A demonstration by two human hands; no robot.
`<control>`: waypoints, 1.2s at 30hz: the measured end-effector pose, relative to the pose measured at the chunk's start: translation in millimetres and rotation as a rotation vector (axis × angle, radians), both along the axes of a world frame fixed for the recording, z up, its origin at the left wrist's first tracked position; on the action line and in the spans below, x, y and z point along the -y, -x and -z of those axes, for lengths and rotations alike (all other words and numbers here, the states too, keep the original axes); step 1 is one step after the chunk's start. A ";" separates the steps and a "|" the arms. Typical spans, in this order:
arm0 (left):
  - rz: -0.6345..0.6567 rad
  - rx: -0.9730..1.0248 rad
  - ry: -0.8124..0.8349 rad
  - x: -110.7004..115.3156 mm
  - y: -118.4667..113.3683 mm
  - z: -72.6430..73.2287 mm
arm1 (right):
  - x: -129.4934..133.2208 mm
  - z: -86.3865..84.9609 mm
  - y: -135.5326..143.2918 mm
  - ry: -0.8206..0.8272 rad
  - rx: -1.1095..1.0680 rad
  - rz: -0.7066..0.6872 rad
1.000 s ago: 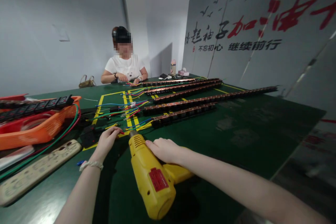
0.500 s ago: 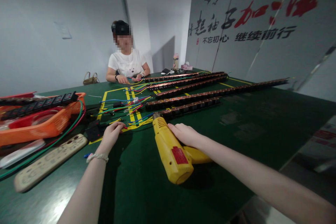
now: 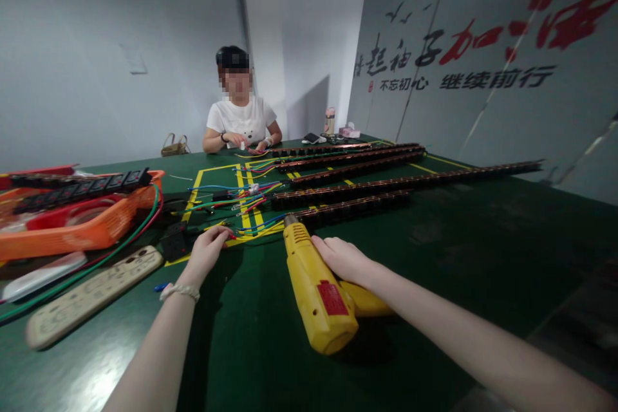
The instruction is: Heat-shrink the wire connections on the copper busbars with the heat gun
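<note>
Wires (image 3: 263,227) trail from dark strips (image 3: 357,206) on the surface (image 3: 449,277), their finish too small to judge, while the left hand (image 3: 207,254) pinches a red wire end (image 3: 232,237) and the right hand (image 3: 345,261) grips a heat gun (image 3: 311,277).

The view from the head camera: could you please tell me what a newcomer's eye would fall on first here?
Most likely the bright yellow heat gun in the right hand, lying near the middle of the green table. Next might come the orange basket at the left edge, and the long dark strips stretching across the table beyond the gun. Behind them, large red and black characters stand out on the grey panel at the right.
</note>
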State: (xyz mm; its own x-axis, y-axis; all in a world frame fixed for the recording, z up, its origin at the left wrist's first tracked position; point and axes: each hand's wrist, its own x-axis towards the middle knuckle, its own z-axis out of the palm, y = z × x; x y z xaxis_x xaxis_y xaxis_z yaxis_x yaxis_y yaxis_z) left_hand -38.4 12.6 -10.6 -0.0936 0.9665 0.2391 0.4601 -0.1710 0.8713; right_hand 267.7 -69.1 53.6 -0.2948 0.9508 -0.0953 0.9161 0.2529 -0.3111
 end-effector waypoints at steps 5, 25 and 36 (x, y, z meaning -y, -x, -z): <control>-0.022 0.028 0.002 -0.4 0.5 0.6 | 0.3 2.4 7.3 0.000 0.038 -0.069; -0.031 0.044 -0.061 -2.0 0.0 4.1 | -6.7 0.6 93.4 0.039 -0.026 -0.215; -0.023 0.023 -0.086 -3.3 1.1 2.9 | -7.0 5.4 96.1 0.026 -0.083 -0.218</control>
